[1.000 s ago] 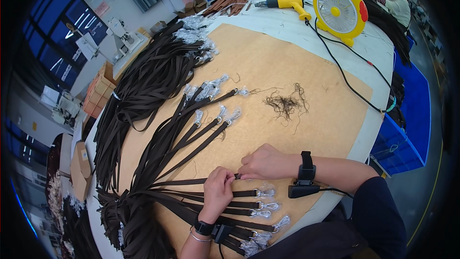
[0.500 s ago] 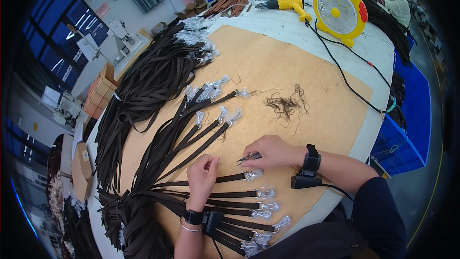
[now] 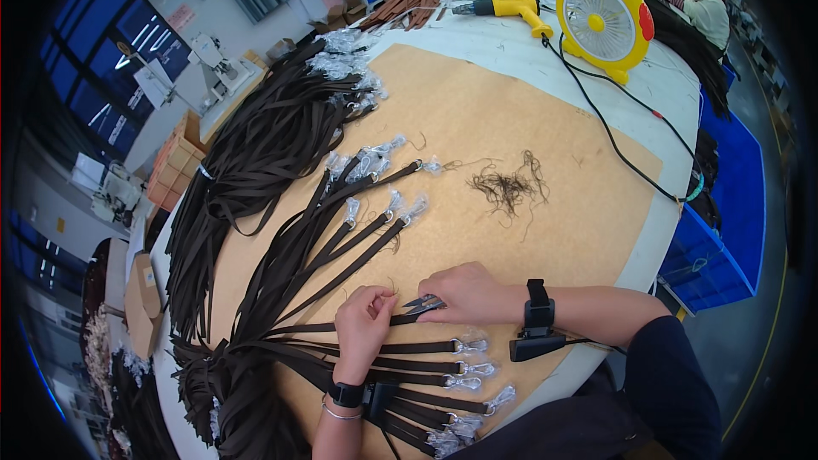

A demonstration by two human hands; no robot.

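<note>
My left hand [image 3: 365, 324] is closed in a pinch over one dark flat strap [image 3: 311, 328]. A fine dark thread [image 3: 393, 284] shows at its fingertips; what exactly they grip is hidden. Wrapped in the fingers of my right hand [image 3: 470, 292] is a pair of thread snips [image 3: 423, 303], its blades pointing left, close to the left fingertips and over the strap. The strap's end lies hidden beneath my right hand. Nearer me, several similar straps fan out rightward, each ending in a metal snap hook [image 3: 470, 346] wrapped in clear plastic.
A loose heap of cut threads [image 3: 509, 190] lies on the tan board [image 3: 588, 196]. Bundled dark straps [image 3: 247, 145] fill the left side. A yellow chick-shaped fan [image 3: 603, 21] and a yellow heat gun [image 3: 511, 10] stand behind, with cables trailing right. Blue bins [image 3: 716, 247] stand beyond the table.
My right hand has moved left and slightly down, bringing the snips close to my left fingertips. The left hand has shifted slightly right and down. The nearest strap's hook is now covered.
</note>
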